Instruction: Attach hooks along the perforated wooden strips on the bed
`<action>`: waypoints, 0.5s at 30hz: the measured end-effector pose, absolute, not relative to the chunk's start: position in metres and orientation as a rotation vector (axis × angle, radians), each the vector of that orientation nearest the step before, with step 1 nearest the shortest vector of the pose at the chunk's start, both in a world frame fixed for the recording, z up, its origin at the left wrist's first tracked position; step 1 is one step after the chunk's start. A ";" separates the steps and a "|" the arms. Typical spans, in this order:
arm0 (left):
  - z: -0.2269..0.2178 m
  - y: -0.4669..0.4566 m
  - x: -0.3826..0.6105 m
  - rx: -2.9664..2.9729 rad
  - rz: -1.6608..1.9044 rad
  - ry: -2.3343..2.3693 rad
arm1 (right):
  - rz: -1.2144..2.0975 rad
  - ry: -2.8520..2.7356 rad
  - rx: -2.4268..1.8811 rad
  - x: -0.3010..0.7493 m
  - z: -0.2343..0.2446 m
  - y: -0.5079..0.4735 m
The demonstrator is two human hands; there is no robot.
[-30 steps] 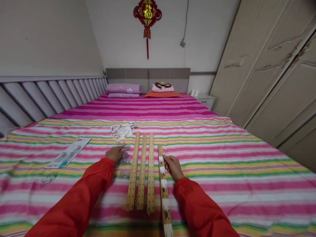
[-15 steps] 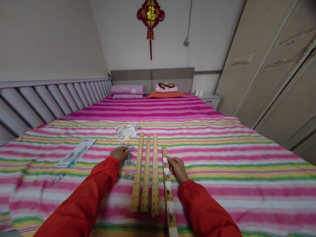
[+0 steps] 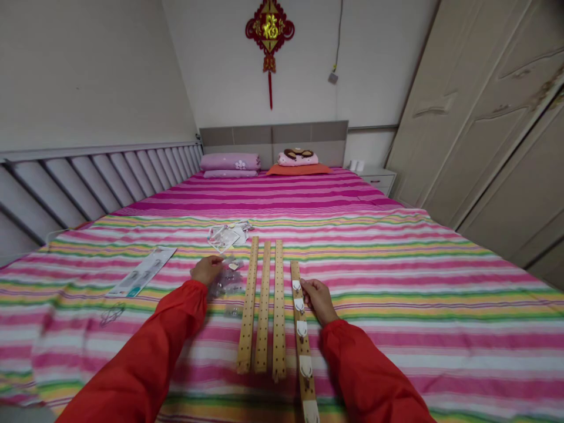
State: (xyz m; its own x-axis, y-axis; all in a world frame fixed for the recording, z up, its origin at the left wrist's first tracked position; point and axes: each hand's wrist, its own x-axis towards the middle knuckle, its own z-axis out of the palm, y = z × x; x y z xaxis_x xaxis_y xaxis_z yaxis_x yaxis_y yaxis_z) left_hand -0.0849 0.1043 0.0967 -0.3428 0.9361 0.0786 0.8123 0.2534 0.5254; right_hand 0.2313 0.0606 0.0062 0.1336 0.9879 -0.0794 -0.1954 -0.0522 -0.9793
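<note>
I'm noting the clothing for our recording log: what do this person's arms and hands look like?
Long red sleeves cover both arms: the left sleeve and the right sleeve. The fabric looks smooth, with no visible markings, and each sleeve gathers into a snug cuff at the wrist. The left hand and the right hand are bare, with no gloves.

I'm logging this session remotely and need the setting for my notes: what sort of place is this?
It looks like a home bedroom: a large bed with a striped cover, pillows against a headboard, and a tall wardrobe along the right side.
</note>
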 end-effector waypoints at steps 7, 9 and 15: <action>0.094 0.106 -0.065 1.741 0.571 2.253 | 1.232 -0.933 -1.171 0.231 0.008 0.060; 0.092 0.108 -0.061 1.828 0.464 2.259 | 1.234 -0.935 -1.174 0.232 0.008 0.060; 0.085 0.113 -0.057 1.887 0.439 2.258 | 1.256 -0.917 -1.166 0.232 0.004 0.062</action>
